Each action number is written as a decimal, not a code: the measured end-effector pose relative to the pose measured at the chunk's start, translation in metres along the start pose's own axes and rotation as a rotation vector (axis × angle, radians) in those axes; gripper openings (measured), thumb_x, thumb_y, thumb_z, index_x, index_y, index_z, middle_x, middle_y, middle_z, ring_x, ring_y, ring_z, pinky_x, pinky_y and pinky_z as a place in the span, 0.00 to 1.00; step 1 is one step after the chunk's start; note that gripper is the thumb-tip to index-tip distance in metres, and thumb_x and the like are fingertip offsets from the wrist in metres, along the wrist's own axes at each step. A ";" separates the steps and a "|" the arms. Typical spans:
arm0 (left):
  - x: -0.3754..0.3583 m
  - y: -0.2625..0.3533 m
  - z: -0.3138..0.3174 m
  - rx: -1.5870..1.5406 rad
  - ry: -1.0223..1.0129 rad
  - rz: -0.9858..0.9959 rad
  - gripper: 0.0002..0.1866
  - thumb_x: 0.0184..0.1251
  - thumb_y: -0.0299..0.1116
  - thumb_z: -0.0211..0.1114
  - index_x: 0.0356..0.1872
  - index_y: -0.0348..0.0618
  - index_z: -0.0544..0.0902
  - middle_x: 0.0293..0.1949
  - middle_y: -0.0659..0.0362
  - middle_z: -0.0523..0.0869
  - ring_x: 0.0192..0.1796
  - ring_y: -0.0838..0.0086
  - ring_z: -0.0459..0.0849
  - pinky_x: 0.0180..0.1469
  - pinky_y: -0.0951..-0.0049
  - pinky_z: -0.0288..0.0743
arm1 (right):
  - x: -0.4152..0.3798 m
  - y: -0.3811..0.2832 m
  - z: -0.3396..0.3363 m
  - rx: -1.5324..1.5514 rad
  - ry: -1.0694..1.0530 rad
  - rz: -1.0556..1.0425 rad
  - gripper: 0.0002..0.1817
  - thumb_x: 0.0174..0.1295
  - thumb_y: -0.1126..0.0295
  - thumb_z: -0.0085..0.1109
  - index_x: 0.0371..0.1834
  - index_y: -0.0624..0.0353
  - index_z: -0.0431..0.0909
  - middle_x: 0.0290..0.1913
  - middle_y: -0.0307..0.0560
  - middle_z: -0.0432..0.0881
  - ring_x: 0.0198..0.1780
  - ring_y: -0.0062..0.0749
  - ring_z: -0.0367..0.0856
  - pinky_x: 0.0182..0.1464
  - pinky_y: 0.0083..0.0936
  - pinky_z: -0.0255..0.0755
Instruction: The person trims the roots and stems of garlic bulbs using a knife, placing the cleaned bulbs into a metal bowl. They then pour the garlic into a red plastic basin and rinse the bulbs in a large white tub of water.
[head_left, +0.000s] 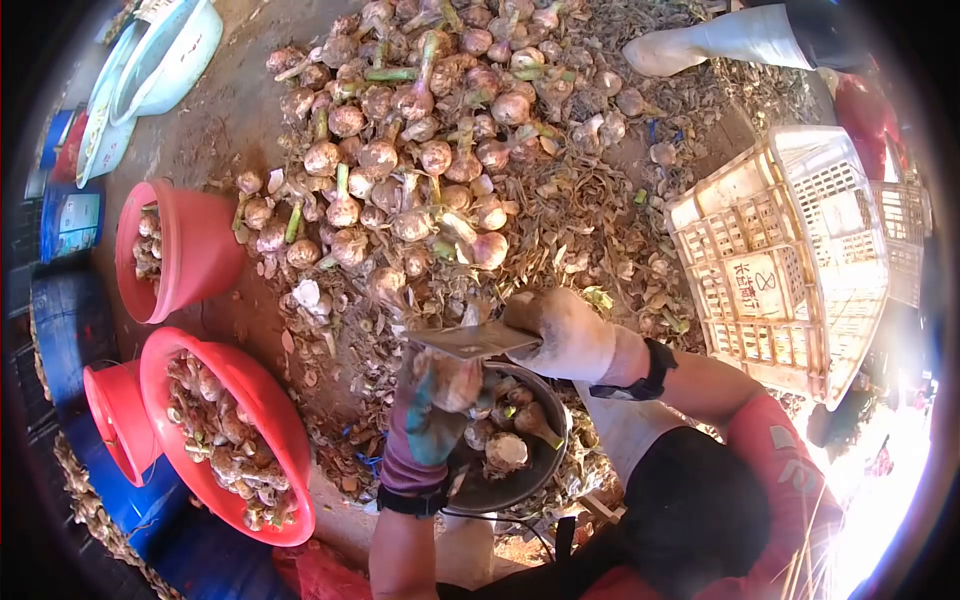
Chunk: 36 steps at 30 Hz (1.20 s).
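Note:
My left hand point(425, 415), in a purple and green glove, is wrapped round a garlic bulb point(458, 386) above a dark round bowl point(535, 480). My right hand point(562, 330), in a soiled light glove, grips a wide flat blade point(470, 340). The blade reaches left across the top of the held bulb; whether it touches the bulb is hard to tell. Inside the bowl lie several bulbs, among them one with a pale cut face point(506, 453).
A large heap of garlic bulbs point(420, 150) and dry husks lies ahead. Red basins point(292, 440) and a pink bucket point(205, 250) stand at left, plastic crates point(750, 270) at right. Another person's boot point(715, 42) is at the upper right.

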<state>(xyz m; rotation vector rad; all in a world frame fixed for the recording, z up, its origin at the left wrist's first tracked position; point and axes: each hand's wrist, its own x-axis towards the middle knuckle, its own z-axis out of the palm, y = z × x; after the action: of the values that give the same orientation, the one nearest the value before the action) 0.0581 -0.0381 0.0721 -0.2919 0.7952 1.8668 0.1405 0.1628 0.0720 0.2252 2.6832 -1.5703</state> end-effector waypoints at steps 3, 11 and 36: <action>-0.014 0.009 -0.021 0.295 -0.201 -0.446 0.28 0.62 0.40 0.68 0.57 0.38 0.68 0.51 0.51 0.78 0.51 0.65 0.80 0.49 0.65 0.77 | -0.002 0.040 0.023 -0.160 -0.103 0.283 0.16 0.57 0.57 0.57 0.30 0.62 0.80 0.27 0.60 0.79 0.31 0.55 0.80 0.36 0.43 0.73; 0.038 0.064 -0.047 1.735 0.246 0.005 0.25 0.59 0.42 0.67 0.49 0.32 0.74 0.35 0.49 0.82 0.38 0.60 0.81 0.42 0.60 0.74 | 0.008 0.025 0.008 -0.014 0.033 0.297 0.12 0.56 0.64 0.58 0.30 0.64 0.78 0.24 0.59 0.78 0.26 0.49 0.78 0.32 0.37 0.71; 0.013 0.023 -0.023 1.059 0.078 0.152 0.31 0.55 0.27 0.71 0.60 0.36 0.67 0.44 0.56 0.84 0.45 0.74 0.83 0.48 0.73 0.78 | 0.010 -0.009 0.002 -0.238 -0.101 0.000 0.13 0.49 0.59 0.60 0.32 0.55 0.80 0.20 0.52 0.77 0.25 0.50 0.78 0.29 0.41 0.72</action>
<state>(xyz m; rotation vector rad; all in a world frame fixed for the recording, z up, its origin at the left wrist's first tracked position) 0.0284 -0.0496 0.0570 0.3788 1.7542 1.3289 0.1296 0.1577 0.0784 0.1346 2.7559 -1.2117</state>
